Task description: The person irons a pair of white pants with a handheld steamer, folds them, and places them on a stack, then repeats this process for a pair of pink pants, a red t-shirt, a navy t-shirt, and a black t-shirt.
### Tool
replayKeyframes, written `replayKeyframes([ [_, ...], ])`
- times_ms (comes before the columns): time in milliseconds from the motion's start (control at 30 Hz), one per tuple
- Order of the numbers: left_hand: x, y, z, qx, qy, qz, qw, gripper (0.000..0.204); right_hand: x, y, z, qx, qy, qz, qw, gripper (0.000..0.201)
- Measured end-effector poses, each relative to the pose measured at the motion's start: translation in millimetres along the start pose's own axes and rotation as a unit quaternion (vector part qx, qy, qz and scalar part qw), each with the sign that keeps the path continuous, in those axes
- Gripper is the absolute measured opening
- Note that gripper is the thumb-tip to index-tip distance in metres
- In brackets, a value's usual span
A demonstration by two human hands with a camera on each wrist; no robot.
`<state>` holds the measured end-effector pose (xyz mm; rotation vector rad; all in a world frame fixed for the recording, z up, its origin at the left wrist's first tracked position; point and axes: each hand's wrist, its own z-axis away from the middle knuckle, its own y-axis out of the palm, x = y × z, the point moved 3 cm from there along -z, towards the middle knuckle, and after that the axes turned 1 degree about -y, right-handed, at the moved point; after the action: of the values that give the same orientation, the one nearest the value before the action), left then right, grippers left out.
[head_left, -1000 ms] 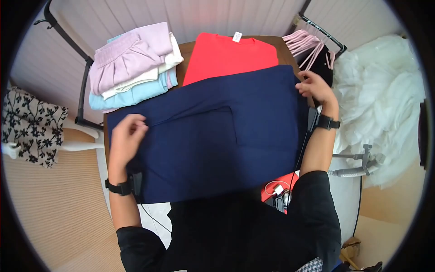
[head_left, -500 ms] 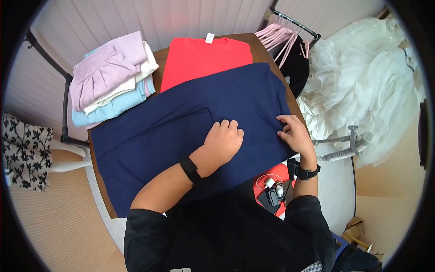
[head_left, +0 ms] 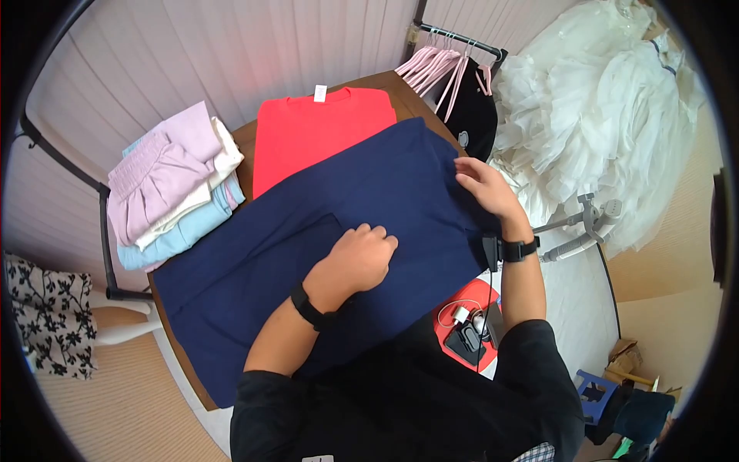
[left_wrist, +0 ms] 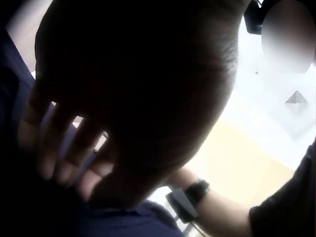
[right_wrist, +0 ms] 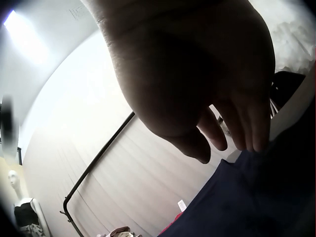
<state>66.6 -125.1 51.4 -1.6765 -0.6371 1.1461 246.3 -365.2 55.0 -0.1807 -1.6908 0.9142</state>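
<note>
A navy blue garment (head_left: 385, 181) lies spread over the wooden table, with a seam line across its middle. My left hand (head_left: 358, 258) rests on the middle of it, the back of the hand up. In the left wrist view that hand's fingers (left_wrist: 69, 148) point down toward the cloth, with light between them. Over the garment's right edge, my right hand (head_left: 489, 189) has relaxed fingers bent slightly downward. The right wrist view has those fingertips (right_wrist: 259, 145) close over the navy cloth, with none of it held.
A red shirt (head_left: 323, 131) lies partly under the navy garment. To its left is a stack of folded clothes (head_left: 165, 181). Pink hangers (head_left: 435, 69) hang behind, with a white gown (head_left: 585, 131) to the right. A red surface (head_left: 469, 296) nearer me holds small devices.
My left hand has crossed from the garment's left side to its middle. My right hand came down from the far right corner to the near right edge, then moved back up along it.
</note>
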Motion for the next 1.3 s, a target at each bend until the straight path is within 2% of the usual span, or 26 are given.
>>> replayKeyframes([
  [67,-3,3,4,-0.005,-0.007,-0.002,1.000,0.011,2,16,-18,0.036,-0.003,-0.082,0.996,0.044],
  [100,-7,0,4,-0.016,-0.008,-0.014,1.000,0.013,4,20,-25,0.077,-0.001,-0.026,0.997,0.048],
  [200,-12,8,5,-0.027,-0.009,-0.027,0.999,0.015,-20,22,-45,0.046,0.024,-0.046,0.998,0.047],
  [267,-14,14,4,-0.049,-0.028,-0.068,0.996,0.013,-12,19,-42,0.046,0.023,-0.082,0.995,0.045],
  [300,-14,16,4,-0.049,-0.028,-0.062,0.996,0.013,-13,15,-34,0.030,0.016,-0.059,0.998,0.045],
  [367,-14,17,3,0.007,-0.053,-0.087,0.995,0.022,1,9,-11,-0.006,-0.015,-0.005,1.000,0.043],
  [433,-15,17,4,-0.024,-0.041,-0.099,0.994,0.015,35,4,26,0.058,0.051,0.123,0.989,0.043],
  [467,-17,17,6,-0.051,-0.025,-0.118,0.991,0.009,46,9,43,0.090,0.095,0.132,0.982,0.044],
  [533,-15,15,4,-0.041,-0.021,-0.111,0.993,0.009,50,20,70,0.109,0.004,0.223,0.969,0.047],
  [600,-11,13,2,-0.030,-0.015,-0.107,0.994,0.009,57,29,81,0.076,0.083,0.196,0.974,0.047],
  [667,-4,9,1,-0.032,-0.016,0.007,0.999,0.009,59,29,82,0.079,0.102,0.170,0.977,0.044],
  [733,4,0,-1,-0.038,-0.016,0.050,0.998,0.008,56,27,78,0.080,0.118,0.142,0.980,0.041],
  [767,10,-6,-2,-0.044,-0.017,0.094,0.994,0.007,49,24,74,0.062,0.118,0.009,0.991,0.038],
  [800,16,-13,-3,-0.045,-0.019,0.093,0.994,0.007,46,22,69,0.043,0.118,-0.126,0.984,0.035],
  [867,33,-29,-4,-0.026,-0.077,0.246,0.966,0.009,45,15,49,0.024,0.120,-0.233,0.965,0.021],
  [900,40,-39,-3,-0.054,-0.074,0.324,0.942,0.011,44,11,36,0.016,0.130,-0.251,0.959,0.019],
  [933,49,-44,-3,-0.060,-0.111,0.393,0.911,0.008,47,8,20,0.008,0.140,-0.270,0.952,0.017],
  [1000,73,-37,-8,-0.170,-0.146,0.490,0.843,0.008,35,8,-21,0.009,0.106,-0.341,0.934,0.014],
  [1067,96,-27,-10,-0.306,-0.233,0.534,0.753,0.023,48,24,-57,-0.021,0.106,-0.367,0.924,0.016],
  [1100,97,-32,-9,-0.315,-0.273,0.540,0.731,0.036,53,32,-68,-0.046,0.110,-0.389,0.913,0.019],
  [1133,100,-30,-9,-0.317,-0.271,0.540,0.731,0.036,50,36,-73,-0.046,0.107,-0.388,0.914,0.019],
  [1200,107,-22,-7,-0.313,-0.280,0.496,0.760,0.045,32,45,-86,-0.096,0.122,-0.165,0.974,0.030],
  [1233,107,-21,-5,-0.293,-0.282,0.472,0.782,0.049,15,45,-91,-0.081,0.109,-0.094,0.986,0.039],
  [1267,104,-25,-5,-0.315,-0.272,0.461,0.784,0.046,8,46,-93,-0.077,0.105,-0.092,0.987,0.039],
  [1300,104,-27,-4,-0.264,-0.272,0.447,0.810,0.041,0,47,-91,-0.075,0.096,-0.040,0.992,0.042],
])
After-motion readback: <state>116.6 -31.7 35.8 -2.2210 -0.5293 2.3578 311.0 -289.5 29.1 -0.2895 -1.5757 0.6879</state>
